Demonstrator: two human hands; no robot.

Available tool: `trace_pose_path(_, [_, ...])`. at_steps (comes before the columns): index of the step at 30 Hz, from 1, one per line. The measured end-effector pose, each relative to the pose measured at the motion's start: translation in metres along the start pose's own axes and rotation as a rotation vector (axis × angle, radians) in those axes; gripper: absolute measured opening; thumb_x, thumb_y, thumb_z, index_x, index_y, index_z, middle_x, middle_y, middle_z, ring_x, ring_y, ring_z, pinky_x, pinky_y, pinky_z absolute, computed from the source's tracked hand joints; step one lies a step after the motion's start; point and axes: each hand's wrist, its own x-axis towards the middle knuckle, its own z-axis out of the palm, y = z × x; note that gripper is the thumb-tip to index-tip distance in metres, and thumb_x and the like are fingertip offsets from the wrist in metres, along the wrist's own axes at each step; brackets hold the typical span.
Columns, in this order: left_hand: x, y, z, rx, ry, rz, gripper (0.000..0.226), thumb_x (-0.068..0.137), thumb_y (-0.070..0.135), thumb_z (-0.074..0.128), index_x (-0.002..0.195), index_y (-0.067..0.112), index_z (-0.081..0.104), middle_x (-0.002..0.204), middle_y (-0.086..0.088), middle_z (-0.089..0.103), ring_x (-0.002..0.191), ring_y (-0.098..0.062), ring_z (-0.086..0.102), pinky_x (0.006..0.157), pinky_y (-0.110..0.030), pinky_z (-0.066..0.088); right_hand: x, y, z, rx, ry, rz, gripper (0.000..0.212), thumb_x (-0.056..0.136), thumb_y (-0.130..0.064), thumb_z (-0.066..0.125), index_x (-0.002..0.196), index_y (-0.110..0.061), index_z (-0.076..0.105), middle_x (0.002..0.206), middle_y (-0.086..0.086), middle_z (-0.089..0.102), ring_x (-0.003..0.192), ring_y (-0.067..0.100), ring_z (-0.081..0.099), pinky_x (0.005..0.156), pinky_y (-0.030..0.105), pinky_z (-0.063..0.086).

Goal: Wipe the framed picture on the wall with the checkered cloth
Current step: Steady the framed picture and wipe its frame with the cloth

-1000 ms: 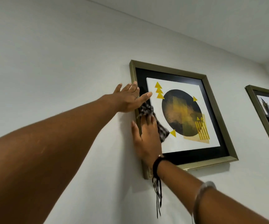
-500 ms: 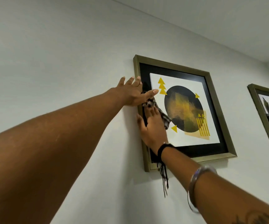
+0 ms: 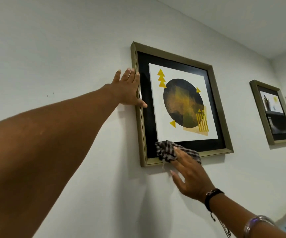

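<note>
The right hand (image 3: 189, 176) is now pressing the cloth (image 3: 171, 152) flat-fingered on the picture's (image 3: 181, 103) bottom frame edge, having slid down from its left side. The left hand (image 3: 128, 90), fingers spread, is still bracing the upper left edge, thumb over the frame.

Two framed pictures (image 3: 181, 103) (image 3: 272, 112), one checkered cloth (image 3: 169, 151), two hands (image 3: 127, 90) (image 3: 190, 176).

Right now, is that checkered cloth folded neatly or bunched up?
Bunched up. The checkered cloth sits crumpled under the right hand's fingers against the picture frame's bottom edge, with a loose corner sticking out.
</note>
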Motion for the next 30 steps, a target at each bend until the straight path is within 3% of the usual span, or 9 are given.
trace_pose_path(4, [0.0,0.001,0.001,0.02,-0.002,0.007,0.124,0.074,0.081,0.048,0.152,0.008,-0.014,0.163,-0.015,-0.019,0.149,-0.028,-0.023,0.118,-0.052,-0.015,-0.018,0.026,-0.001,0.038,0.023,0.24,0.057,0.086,-0.021,0.059,0.142,-0.011,0.051,0.151,0.009,0.047,0.142,0.024,0.041,0.114,0.043,0.04])
trace_pose_path(9, [-0.002,0.003,0.001,0.032,0.013,-0.005,0.125,0.072,0.082,0.047,0.153,0.007,-0.011,0.163,-0.015,-0.017,0.15,-0.028,-0.021,0.118,-0.053,-0.014,-0.004,0.019,-0.003,0.101,0.127,0.733,0.065,0.082,0.004,0.047,0.141,-0.023,0.052,0.151,0.0,0.048,0.141,0.02,0.042,0.114,0.04,0.039])
trace_pose_path(13, [-0.019,0.009,0.007,-0.006,0.118,-0.049,0.111,0.079,0.081,0.037,0.155,0.011,-0.003,0.165,-0.017,-0.009,0.152,-0.03,-0.014,0.12,-0.053,-0.009,0.024,-0.007,-0.014,0.299,0.235,0.988,0.045,0.085,-0.003,0.049,0.125,-0.016,0.066,0.119,0.013,0.07,0.107,0.035,0.062,0.088,0.038,0.05])
trace_pose_path(15, [-0.045,0.016,0.017,-0.129,0.22,-0.117,0.096,0.086,0.075,0.028,0.155,0.012,0.004,0.165,-0.016,-0.004,0.152,-0.03,-0.01,0.122,-0.052,-0.006,0.035,-0.031,-0.026,0.478,0.294,1.003,0.04,0.086,-0.001,0.051,0.119,-0.011,0.07,0.111,0.013,0.073,0.101,0.033,0.065,0.084,0.034,0.052])
trace_pose_path(18, [-0.106,0.036,0.033,-0.541,0.384,-0.301,0.076,0.095,0.061,0.028,0.153,0.012,0.023,0.165,-0.013,0.009,0.153,-0.026,0.001,0.123,-0.048,-0.001,0.049,-0.079,-0.047,0.97,0.385,1.112,0.037,0.085,0.007,0.047,0.106,-0.004,0.075,0.097,0.011,0.073,0.089,0.027,0.067,0.08,0.034,0.053])
trace_pose_path(21, [-0.197,0.065,0.055,-0.941,0.474,-0.39,0.058,0.094,0.053,0.043,0.137,0.015,0.05,0.15,-0.005,0.046,0.138,-0.02,0.042,0.115,-0.038,0.032,0.042,-0.128,-0.065,1.462,0.304,1.285,0.033,0.076,0.011,0.042,0.093,0.002,0.069,0.098,0.013,0.069,0.085,0.03,0.066,0.079,0.04,0.056])
trace_pose_path(24, [-0.305,0.08,0.081,-1.376,0.113,-0.569,0.056,0.085,0.057,0.058,0.128,0.021,0.056,0.125,0.011,0.059,0.107,-0.006,0.058,0.086,-0.022,0.046,0.013,-0.184,-0.07,1.719,-0.041,1.318,0.051,0.071,0.01,0.039,0.112,0.0,0.067,0.111,0.019,0.073,0.101,0.037,0.07,0.081,0.045,0.06])
trace_pose_path(27, [-0.4,0.075,0.113,-1.765,-0.276,-0.842,0.043,0.084,0.049,0.066,0.105,0.011,0.069,0.1,-0.001,0.076,0.086,-0.01,0.07,0.071,-0.023,0.054,-0.032,-0.252,-0.059,1.822,-0.311,1.352,0.057,0.074,0.012,0.034,0.125,0.005,0.059,0.125,0.028,0.065,0.111,0.037,0.066,0.09,0.045,0.057])
trace_pose_path(30, [-0.494,0.077,0.142,-1.897,-0.356,-1.13,0.023,0.089,0.035,0.065,0.085,0.012,0.069,0.077,-0.003,0.072,0.064,-0.013,0.064,0.056,-0.025,0.05,-0.097,-0.323,-0.036,1.799,-0.488,1.504,0.056,0.079,0.015,0.03,0.132,0.011,0.049,0.133,0.034,0.056,0.122,0.043,0.057,0.102,0.051,0.048])
